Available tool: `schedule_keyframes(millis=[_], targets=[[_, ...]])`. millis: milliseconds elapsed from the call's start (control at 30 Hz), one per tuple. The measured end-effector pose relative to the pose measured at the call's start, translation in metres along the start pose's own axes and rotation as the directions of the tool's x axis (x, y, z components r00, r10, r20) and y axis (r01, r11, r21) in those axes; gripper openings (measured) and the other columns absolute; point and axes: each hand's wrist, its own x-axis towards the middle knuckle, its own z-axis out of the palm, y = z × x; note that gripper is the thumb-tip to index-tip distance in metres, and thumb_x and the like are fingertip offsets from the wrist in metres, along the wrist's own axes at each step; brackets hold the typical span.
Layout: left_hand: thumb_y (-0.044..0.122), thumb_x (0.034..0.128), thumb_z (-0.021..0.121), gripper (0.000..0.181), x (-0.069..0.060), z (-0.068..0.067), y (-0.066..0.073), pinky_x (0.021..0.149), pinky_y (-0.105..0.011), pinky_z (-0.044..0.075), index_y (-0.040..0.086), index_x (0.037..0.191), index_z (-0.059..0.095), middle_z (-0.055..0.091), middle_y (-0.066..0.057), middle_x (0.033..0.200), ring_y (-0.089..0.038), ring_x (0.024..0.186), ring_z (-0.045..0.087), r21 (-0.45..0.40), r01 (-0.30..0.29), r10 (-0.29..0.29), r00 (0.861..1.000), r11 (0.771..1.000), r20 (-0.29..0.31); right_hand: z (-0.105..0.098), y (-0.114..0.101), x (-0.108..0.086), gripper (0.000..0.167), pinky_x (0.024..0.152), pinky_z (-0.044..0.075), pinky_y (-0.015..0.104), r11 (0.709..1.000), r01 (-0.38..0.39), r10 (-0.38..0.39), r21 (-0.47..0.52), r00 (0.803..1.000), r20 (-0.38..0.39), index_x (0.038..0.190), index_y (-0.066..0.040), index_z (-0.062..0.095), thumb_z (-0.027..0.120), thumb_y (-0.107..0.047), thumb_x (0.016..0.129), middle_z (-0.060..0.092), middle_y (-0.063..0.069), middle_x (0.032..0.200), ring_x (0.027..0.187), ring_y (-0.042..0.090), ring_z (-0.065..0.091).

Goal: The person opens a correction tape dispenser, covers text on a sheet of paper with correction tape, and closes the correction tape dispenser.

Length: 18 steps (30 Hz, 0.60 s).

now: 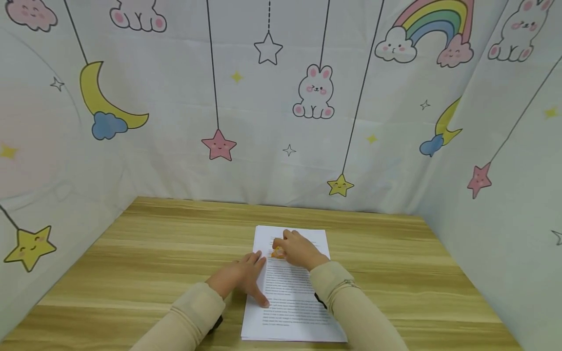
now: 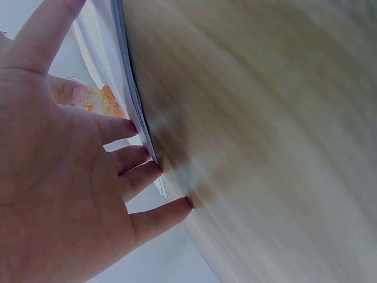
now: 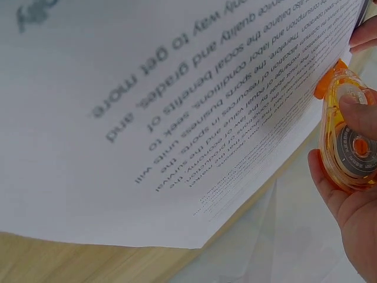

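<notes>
A stack of printed paper lies on the wooden table. My right hand grips an orange, see-through correction tape over the upper lines of text. In the right wrist view, thumb and fingers hold the correction tape by its sides, its orange tip end toward the printed sheet. With fingers spread, my left hand rests at the stack's left edge, thumb on the page. The left wrist view shows that hand, some fingertips touching the paper edge and one reaching the tabletop.
Bare wooden tabletop extends around the stack on both sides. Behind and beside it hangs a white cloth printed with stars, moons and rabbits. Beige sleeves cover both forearms.
</notes>
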Motion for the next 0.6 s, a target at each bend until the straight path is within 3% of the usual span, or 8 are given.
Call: schedule_keyframes(millis=[600], targets=[[0.057,0.0588,0.078,0.114,0.0,0.0,0.001,0.109,-0.052,0.025,0.006,0.145,0.025,0.016,-0.013,0.153,-0.031,0.141,0.016,-0.047,0.012,-0.012,1.0,0.999,0.003,0.002,0.018,-0.015,0.024,0.072,0.048,0.032,0.999,0.045,-0.044,0.02,0.997,-0.07,0.1,-0.023,0.062,0.064,-0.007,0.083,0.054,0.003,0.086,0.077,0.019,0.053]])
